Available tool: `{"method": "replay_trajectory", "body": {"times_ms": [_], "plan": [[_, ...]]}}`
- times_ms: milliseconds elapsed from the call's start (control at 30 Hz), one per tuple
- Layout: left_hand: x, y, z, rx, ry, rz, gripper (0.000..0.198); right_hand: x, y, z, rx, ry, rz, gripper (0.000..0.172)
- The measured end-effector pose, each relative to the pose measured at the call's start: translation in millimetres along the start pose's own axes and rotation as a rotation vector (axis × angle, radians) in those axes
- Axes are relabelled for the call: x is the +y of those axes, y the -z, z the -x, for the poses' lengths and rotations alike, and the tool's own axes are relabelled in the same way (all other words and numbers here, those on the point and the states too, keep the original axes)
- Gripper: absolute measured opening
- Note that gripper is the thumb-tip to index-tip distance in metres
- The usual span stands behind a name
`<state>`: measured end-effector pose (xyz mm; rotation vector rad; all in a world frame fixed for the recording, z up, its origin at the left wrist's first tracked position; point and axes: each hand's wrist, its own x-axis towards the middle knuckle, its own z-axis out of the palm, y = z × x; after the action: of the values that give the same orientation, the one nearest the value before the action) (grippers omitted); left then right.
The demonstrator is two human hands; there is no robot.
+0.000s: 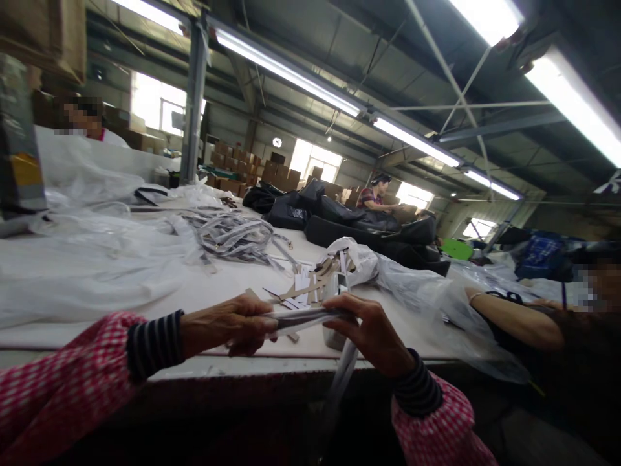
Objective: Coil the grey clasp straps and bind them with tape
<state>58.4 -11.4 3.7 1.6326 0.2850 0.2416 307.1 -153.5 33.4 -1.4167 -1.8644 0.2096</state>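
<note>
My left hand (pixel 228 325) and my right hand (pixel 371 333) hold a bundle of grey straps (pixel 303 319) stretched between them at the near edge of the white table (pixel 233 285). Both hands are closed on the bundle. A strap end hangs down below my right hand. Just beyond the hands lie several paper tags and short strips (pixel 310 285). A small pale block (pixel 334 288) stands behind my right hand.
A heap of grey straps (pixel 233 236) lies mid-table. Clear plastic bags (pixel 87 259) cover the left side, and more plastic (pixel 417 285) lies at right. Black bags (pixel 369 230) are piled behind. A co-worker's forearm (pixel 514 317) rests on the table at right. Other people sit farther back.
</note>
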Motion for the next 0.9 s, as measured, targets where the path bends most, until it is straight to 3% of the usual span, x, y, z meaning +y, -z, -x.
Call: {"method": "replay_trajectory", "body": {"times_ms": [133, 267, 400, 500, 567, 633, 733, 800, 900], "plan": [[-13.2, -1.4, 8.7, -0.043, 0.099, 0.196, 0.038, 0.6, -3.6, -14.2, 0.122, 0.247, 0.164, 0.020], [2.5, -14.0, 27.1, -0.008, 0.138, 0.255, 0.039, 7.1, -14.7, -25.8, 0.229, 0.320, 0.176, 0.025], [42.5, -26.9, 39.6, 0.094, -0.138, 0.351, 0.031, 11.2, -57.7, -28.2, 0.280, 0.184, -0.088, 0.027], [59.0, -29.9, 33.5, 0.214, -0.346, 0.409, 0.029, -1.9, -111.3, -20.9, 0.146, -0.015, -0.545, 0.033], [55.5, -28.5, 23.1, 0.337, -0.413, 0.384, 0.029, -15.7, -142.2, -12.4, 0.043, -0.151, -0.834, 0.038], [41.6, -26.4, 11.4, 0.469, -0.431, 0.296, 0.031, -28.2, -160.5, -3.7, -0.050, -0.240, -1.028, 0.042], [10.3, -24.1, -2.0, 0.626, -0.482, 0.016, 0.030, -39.1, -162.7, 6.2, -0.201, -0.316, -1.177, 0.049], [-10.7, -22.4, -6.2, 0.635, -0.591, -0.363, 0.029, -41.3, -152.3, 11.8, -0.289, -0.319, -1.173, 0.053], [-34.4, -18.3, -3.7, 0.521, -0.717, -0.962, 0.036, -38.3, -127.0, 21.1, -0.336, -0.363, -1.034, 0.052]]}}
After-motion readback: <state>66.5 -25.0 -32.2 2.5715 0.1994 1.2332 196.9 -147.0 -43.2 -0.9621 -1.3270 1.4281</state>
